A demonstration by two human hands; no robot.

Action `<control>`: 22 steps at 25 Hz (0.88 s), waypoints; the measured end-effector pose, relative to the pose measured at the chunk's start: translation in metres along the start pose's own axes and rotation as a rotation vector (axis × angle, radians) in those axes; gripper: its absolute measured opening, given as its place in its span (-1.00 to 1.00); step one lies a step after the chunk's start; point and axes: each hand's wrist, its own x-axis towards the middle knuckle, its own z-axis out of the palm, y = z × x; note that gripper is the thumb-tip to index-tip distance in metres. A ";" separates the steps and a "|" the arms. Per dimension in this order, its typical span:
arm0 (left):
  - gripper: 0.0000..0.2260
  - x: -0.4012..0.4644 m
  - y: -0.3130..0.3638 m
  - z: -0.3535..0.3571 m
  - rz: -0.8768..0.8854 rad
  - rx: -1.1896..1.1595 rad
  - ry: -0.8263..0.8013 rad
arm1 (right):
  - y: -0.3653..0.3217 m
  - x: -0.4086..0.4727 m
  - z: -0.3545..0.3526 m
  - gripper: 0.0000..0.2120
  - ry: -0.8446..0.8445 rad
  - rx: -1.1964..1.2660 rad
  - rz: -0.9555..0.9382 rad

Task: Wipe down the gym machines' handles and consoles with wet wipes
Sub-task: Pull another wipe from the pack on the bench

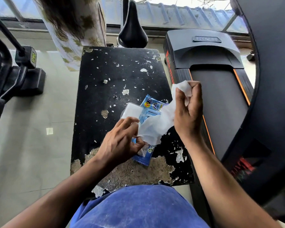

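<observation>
Gym floor w/ pale tiles, black desk [105, 76] in the middle, paint flaking badly. Right hand [188, 109]: grip closed tight on the top end of a wet wipe [156, 127], bunched white in the fist, held above the desk. Left hand [122, 142]: grip pinching the wipe's lower edge btwn thumb & fingers, right over the blue wipes pack [146, 155], which lies flat on the desk w/ its clear lid [132, 110] flipped open. Wipe is stretched btwn both hands, looks fully or nearly out of the pack.

Progress: v. early, prob. just the prep step. Wipe is in hand but not touching any machine. Treadmill [217, 89] sits just beside the desk on the right, its console not clearly in view; bike saddle [132, 28] behind the desk; another machine's base [15, 74] at left. No handle or console shows contact w/ a wipe, so all wiping appears left to do.
</observation>
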 end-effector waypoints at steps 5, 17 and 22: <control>-0.77 0.011 -0.006 -0.004 -0.059 -0.027 0.051 | 0.005 -0.010 -0.019 -0.69 -0.550 -0.390 0.064; -0.84 0.012 -0.007 0.002 -0.007 0.180 -0.043 | 0.045 -0.030 -0.007 -0.60 -0.709 -0.648 -0.047; -0.64 0.009 -0.006 0.007 -0.004 0.195 -0.017 | 0.055 -0.029 -0.006 -0.85 -0.702 -0.529 -0.008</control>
